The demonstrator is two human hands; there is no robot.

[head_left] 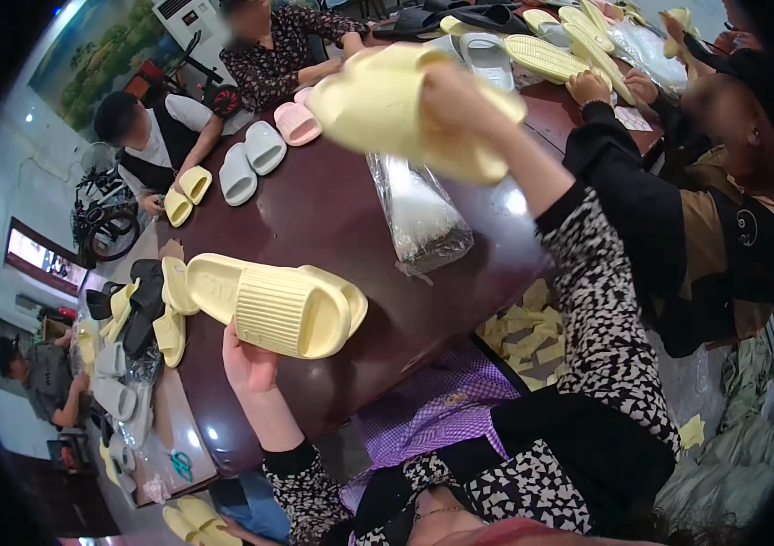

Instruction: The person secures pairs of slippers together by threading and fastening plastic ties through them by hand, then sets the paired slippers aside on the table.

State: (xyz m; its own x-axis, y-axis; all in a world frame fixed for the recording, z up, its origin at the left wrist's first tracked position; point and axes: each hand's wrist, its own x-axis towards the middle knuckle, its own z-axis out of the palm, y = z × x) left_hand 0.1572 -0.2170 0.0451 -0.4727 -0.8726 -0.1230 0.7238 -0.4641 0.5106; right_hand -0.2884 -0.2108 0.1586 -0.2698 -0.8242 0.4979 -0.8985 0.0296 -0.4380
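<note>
My left hand (251, 357) grips a pair of pale yellow slide slippers (282, 305) from below, above the near left of the table. They lie one against the other, with a ribbed strap facing me. Raised toward the far side, my right hand (460, 98) is closed around more pale yellow slippers (369, 105), smeared by motion. How many it holds I cannot tell for certain. Below them on the table lies a stack of clear plastic bags (414, 214).
Grey slippers (252, 162) and pink slippers (298, 123) stand in a row across the dark red table (305, 205). Black slippers (143, 314) are piled at the left. Teal scissors (180, 466) lie at the lower left. Several co-workers sit around; one person's dark sleeve (623, 182) is close on my right.
</note>
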